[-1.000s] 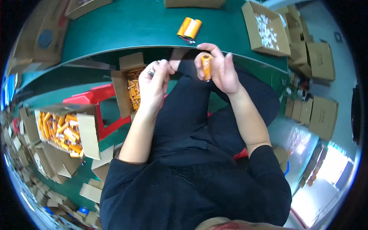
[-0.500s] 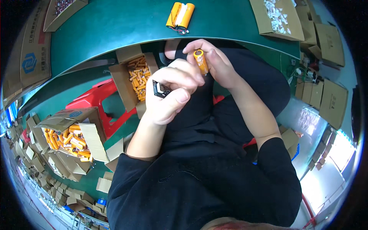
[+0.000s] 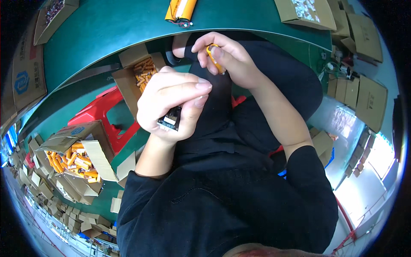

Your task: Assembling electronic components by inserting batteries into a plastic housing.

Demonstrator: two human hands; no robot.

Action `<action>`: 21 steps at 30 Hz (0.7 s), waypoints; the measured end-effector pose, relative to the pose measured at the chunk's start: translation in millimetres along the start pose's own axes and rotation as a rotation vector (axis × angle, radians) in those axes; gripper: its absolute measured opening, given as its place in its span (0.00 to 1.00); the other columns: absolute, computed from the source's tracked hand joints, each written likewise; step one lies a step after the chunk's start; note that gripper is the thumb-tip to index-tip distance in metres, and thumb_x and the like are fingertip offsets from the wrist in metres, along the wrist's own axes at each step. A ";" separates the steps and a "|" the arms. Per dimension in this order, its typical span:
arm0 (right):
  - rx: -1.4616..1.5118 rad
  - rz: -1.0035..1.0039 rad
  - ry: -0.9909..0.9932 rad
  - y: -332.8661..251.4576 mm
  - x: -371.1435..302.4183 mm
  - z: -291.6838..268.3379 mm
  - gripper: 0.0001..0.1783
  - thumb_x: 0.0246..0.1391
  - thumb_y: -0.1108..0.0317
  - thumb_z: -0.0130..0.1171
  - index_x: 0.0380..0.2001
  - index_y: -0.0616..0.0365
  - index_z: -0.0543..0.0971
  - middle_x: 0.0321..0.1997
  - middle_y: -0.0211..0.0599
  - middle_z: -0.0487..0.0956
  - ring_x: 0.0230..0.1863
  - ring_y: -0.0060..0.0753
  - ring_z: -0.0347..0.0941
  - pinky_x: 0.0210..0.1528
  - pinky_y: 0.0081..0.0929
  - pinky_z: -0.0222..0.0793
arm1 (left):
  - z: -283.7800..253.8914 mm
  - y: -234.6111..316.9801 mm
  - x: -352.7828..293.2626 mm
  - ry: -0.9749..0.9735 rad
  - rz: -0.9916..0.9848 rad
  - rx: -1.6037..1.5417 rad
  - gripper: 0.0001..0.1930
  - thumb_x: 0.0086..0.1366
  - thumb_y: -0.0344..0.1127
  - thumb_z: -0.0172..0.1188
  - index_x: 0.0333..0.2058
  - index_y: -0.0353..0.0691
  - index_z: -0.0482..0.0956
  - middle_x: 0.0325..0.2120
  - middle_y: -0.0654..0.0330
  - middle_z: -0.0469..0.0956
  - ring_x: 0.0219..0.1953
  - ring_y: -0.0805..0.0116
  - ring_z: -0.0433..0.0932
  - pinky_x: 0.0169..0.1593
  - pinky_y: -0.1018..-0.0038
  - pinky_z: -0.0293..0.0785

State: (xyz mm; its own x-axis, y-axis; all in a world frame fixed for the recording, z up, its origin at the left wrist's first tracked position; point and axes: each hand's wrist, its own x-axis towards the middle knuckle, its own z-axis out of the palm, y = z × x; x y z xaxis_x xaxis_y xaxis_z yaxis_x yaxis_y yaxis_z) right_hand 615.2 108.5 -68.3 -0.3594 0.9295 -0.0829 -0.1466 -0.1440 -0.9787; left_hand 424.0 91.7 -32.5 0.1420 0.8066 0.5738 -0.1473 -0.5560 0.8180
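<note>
My right hand (image 3: pixel 240 64) is closed round an orange cylindrical battery cell (image 3: pixel 218 65), held above my lap with thumb and fingers partly covering it. To its left, lower in the view, my left hand (image 3: pixel 165 92) has thumb and index fingertip pressed together. A small black object with a pale rectangular patch (image 3: pixel 173 116) sits in that palm; its kind cannot be made out. Whether the left fingertips pinch something thin is unclear. The two hands are apart. On the green table beyond lies an orange battery pack (image 3: pixel 180 10) with thin wires, cut off by the upper edge.
Cardboard boxes of orange cells stand at left: one under the table edge (image 3: pixel 126 87), another nearer (image 3: pixel 100 158). Between them is a red plastic stool (image 3: pixel 97 106). On the table are a box of white scraps (image 3: pixel 282 10) and a box of small dark parts (image 3: pixel 43 32).
My left hand has drawn away from the cell, toward the lower left, and its thumb and index finger have come together. The right hand has tilted the cell, its thumb now across it.
</note>
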 end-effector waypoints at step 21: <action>-0.088 0.042 -0.023 21.9 2.2 4.5 0.21 0.68 0.50 0.58 0.49 0.57 0.80 0.36 0.33 0.78 0.30 0.22 0.69 0.33 0.19 0.66 | 0.0 7.2 -0.9 -0.012 -0.148 0.051 0.10 0.54 0.23 0.70 0.37 0.36 0.88 0.41 0.55 0.85 0.41 0.64 0.82 0.48 0.74 0.78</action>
State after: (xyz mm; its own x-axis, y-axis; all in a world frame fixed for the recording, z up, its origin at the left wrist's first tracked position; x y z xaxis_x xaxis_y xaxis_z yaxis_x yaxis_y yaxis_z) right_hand 607.1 105.8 -89.0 -0.3846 0.9151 -0.1214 -0.0501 -0.1520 -0.9871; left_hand 422.8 86.9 -27.1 0.1703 0.8783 0.4467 -0.0742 -0.4407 0.8946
